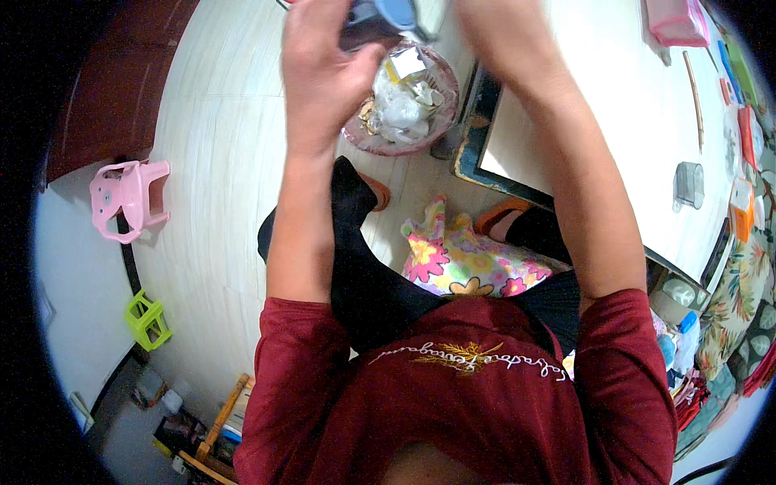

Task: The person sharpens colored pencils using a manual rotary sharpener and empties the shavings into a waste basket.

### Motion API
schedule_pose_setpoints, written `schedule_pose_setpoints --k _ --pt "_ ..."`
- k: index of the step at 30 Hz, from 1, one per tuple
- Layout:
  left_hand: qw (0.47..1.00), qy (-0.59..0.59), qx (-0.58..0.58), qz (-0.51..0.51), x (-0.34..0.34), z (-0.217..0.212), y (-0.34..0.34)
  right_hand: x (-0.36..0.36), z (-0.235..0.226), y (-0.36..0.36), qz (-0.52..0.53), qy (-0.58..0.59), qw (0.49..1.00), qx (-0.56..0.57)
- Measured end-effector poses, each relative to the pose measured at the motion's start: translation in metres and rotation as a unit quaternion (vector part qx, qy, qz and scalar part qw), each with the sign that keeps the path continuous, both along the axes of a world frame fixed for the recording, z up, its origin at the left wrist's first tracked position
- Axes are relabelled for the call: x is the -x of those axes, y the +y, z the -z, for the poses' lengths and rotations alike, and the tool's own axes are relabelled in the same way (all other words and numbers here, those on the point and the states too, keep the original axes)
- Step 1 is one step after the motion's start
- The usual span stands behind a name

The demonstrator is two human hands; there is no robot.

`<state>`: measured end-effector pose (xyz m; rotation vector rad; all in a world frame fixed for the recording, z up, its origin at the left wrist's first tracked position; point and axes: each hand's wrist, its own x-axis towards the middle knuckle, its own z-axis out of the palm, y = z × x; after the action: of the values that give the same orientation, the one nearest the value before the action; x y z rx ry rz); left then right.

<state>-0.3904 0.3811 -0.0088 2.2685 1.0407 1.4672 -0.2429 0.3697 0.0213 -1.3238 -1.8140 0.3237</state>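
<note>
My left hand (327,77) reaches up to the top edge of the head view. Its fingers are closed around a dark grey-blue object (373,23) with a lighter blue rounded part, cut off by the frame and partly blurred, so its kind does not show. To the right, my right hand (505,36) is raised over the table's corner, smeared by motion, with its fingers out of the picture. Below and between the hands stands a round waste bin (453,89) with a clear liner, filled with crumpled plastic (400,113) and scraps.
A white table (622,89) with a dark edge stands at my right, bearing a thin stick (693,101), a clear plastic container (689,184) and a pink box (677,23). Flowered cloth (477,259) lies between my legs. Pink (133,198) and green stools (147,321) stand left.
</note>
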Motion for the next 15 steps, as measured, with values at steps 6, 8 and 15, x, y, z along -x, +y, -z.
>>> schedule_pose_setpoints --k 6,8,15 --pt "0.993 -0.031 0.109 -0.034 -0.004 -0.011 -0.004 -0.004 -0.023 0.001 -0.122 0.063 0.976 0.169" --pt "0.998 -0.029 0.059 -0.010 -0.002 -0.002 0.003 -0.003 -0.030 -0.004 -0.143 0.017 0.969 0.198" --pt "0.985 -0.117 0.113 0.055 -0.008 0.005 0.005 -0.015 -0.008 0.009 -0.001 0.008 0.997 0.072"
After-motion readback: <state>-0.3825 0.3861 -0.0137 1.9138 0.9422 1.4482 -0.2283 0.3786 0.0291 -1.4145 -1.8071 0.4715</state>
